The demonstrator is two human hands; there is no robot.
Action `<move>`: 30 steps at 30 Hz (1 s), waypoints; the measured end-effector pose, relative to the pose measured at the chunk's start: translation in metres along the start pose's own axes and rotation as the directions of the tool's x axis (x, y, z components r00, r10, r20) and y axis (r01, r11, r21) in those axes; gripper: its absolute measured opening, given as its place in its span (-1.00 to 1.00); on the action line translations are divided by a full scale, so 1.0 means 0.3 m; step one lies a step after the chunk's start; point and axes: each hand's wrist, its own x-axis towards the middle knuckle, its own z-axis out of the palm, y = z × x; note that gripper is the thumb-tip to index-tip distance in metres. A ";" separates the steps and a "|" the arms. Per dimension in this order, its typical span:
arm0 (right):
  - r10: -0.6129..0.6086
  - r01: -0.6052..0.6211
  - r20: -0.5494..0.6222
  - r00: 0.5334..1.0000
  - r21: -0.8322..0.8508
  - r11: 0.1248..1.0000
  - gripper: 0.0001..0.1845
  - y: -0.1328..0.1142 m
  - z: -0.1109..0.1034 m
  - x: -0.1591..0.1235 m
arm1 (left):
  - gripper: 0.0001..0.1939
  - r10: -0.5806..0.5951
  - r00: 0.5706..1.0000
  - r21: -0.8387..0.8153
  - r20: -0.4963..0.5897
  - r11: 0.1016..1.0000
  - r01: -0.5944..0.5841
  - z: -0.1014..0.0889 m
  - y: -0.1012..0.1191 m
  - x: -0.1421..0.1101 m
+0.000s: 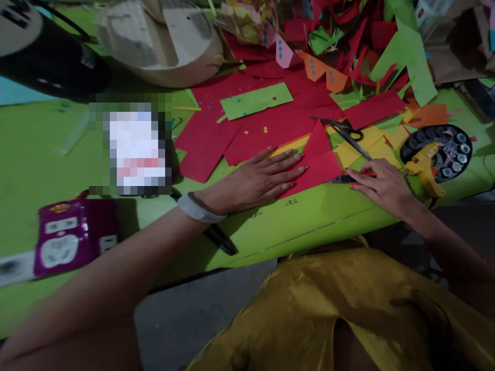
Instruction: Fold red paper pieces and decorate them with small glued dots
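Note:
My left hand (266, 178) lies flat with fingers spread on a folded red paper (319, 159), pressing it against the table near its front edge. A pointed flap of that paper stands up beyond my fingertips. At the paper's right corner, my right hand (386, 188) has its thumb and fingers closed around a slim black and red cutter knife (344, 179). The cutter's dark end touches or nearly touches the paper edge; I cannot tell which. Just beyond my right hand lie scissors (353, 136) with black handles, on yellow paper scraps (350, 154).
Red sheets and a green paper strip (257, 101) lie ahead, with a pile of cut papers (325, 72) behind. A black wheel-shaped tool with a yellow handle (423, 167) is at right. At left are a blurred phone (137, 149), a purple socket block (79, 237) and a round container (185, 72).

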 end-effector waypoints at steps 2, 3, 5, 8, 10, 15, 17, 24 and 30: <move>-0.027 0.027 -0.033 0.999 -0.006 1.000 -0.63 0.003 0.006 0.002 | -0.46 0.011 1.000 0.012 -0.004 1.000 -0.011 -0.003 0.002 0.001; -0.040 0.040 -0.046 0.998 -0.002 0.999 -0.63 0.006 0.006 0.000 | -0.46 0.021 1.000 0.022 -0.007 1.000 -0.021 -0.005 0.003 0.001; -0.068 0.069 -0.063 0.996 0.012 0.998 -0.62 0.011 0.002 -0.008 | -0.46 0.039 0.999 0.037 -0.010 0.999 -0.038 -0.006 0.002 0.001; -0.086 0.088 -0.076 0.993 0.021 0.996 -0.62 0.012 -0.005 -0.020 | -0.46 0.040 0.999 0.039 -0.027 0.999 -0.038 -0.001 -0.004 -0.001; -0.076 0.077 -0.072 0.995 0.015 0.997 -0.63 0.005 -0.004 -0.018 | -0.45 0.050 0.998 0.049 -0.043 0.998 -0.048 0.004 -0.008 -0.003; -0.071 0.071 -0.031 0.997 0.001 0.997 -0.63 -0.014 0.010 0.003 | -0.45 0.063 0.997 0.084 -0.031 0.995 -0.061 0.007 -0.011 -0.006; -0.082 0.082 -0.029 0.996 0.008 0.997 -0.64 -0.016 0.012 -0.001 | -0.46 0.050 0.998 0.071 -0.033 0.996 -0.048 0.005 -0.009 -0.006; -0.077 0.075 -0.051 0.996 -0.032 0.997 -0.61 -0.049 0.008 0.005 | -0.47 0.015 0.999 0.001 -0.035 1.000 -0.015 0.004 -0.004 0.000; -0.084 0.084 -0.037 0.996 0.016 0.996 -0.67 -0.058 0.008 0.016 | -0.47 -0.026 1.000 -0.025 0.015 0.999 0.026 -0.014 0.007 0.006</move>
